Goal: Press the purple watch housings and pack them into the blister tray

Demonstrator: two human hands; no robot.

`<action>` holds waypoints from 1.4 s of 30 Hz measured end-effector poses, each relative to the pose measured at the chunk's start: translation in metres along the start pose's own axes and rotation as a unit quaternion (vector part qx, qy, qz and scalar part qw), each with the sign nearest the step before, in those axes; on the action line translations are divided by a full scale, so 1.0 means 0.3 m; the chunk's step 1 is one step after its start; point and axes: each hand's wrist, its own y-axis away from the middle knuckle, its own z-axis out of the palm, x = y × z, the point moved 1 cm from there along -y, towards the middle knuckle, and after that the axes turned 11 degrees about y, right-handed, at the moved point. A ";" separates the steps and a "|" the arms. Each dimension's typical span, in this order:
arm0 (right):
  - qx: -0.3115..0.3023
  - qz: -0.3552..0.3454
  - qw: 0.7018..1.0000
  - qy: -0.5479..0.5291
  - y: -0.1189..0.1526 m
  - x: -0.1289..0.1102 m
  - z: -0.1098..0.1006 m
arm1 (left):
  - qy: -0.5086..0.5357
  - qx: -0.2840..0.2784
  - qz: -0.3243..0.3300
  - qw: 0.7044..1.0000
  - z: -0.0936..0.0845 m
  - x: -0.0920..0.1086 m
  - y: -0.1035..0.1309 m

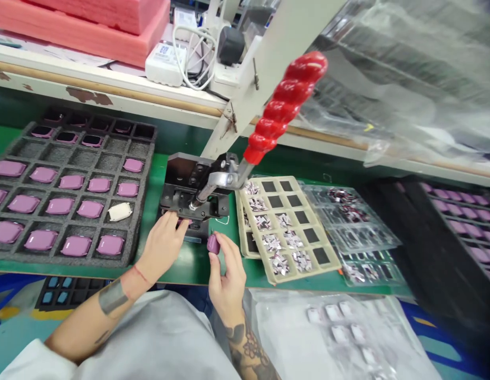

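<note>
A black metal press [189, 184] with a red ribbed handle [286, 108] stands on the green bench. My left hand [163, 243] reaches to the press's front edge, its fingertips over a small purple piece that is mostly hidden. Just to the right, my right hand [228, 274] pinches a small purple case [213, 244] between thumb and fingers, in front of the press. At the left lies a grey foam tray [136, 221] with several purple cases, a white one [120, 211] and some dark-faced ones in its back rows.
Cream trays [268, 264] of small parts lie right of the press, beside clear plastic trays [371, 232]. Farther right, a black foam tray [419, 232] holds purple pieces. A white shelf edge [150, 103] runs behind, carrying pink foam [122, 45] and cables. Plastic-wrapped pieces lie at the lower right.
</note>
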 end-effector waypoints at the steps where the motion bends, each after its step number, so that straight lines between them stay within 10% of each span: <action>1: 0.000 0.005 1.000 0.006 0.005 0.008 -0.010 | -0.004 -0.010 0.004 1.000 0.009 -0.003 -0.013; 10: 0.031 -0.031 0.999 0.010 0.007 0.015 -0.014 | 0.226 -0.030 -0.018 0.974 -0.008 0.010 0.041; 18: 0.003 -0.347 0.937 -0.036 -0.179 -0.152 0.015 | 0.462 0.102 -0.147 0.868 -0.266 0.070 0.191; 23: 0.324 -0.273 0.896 -0.132 -0.558 -0.262 -0.077 | 0.344 0.166 -0.148 0.912 -0.459 -0.115 0.188; 28: 0.125 -0.180 0.934 -0.282 -0.792 -0.465 -0.184 | 0.228 0.135 -0.199 0.944 -0.540 -0.429 0.031; 35: 0.295 -0.369 0.874 -0.116 -0.557 -0.413 -0.088 | 0.136 0.083 -0.206 0.965 -0.502 -0.728 -0.225; 38: 0.241 -0.343 0.906 -0.058 -0.469 -0.325 -0.014 | 0.101 0.048 -0.181 0.977 -0.496 -0.766 -0.266; 42: 0.381 -0.281 0.880 -0.041 -0.399 -0.239 -0.047 | 0.036 0.047 -0.161 0.985 -0.552 -0.828 -0.286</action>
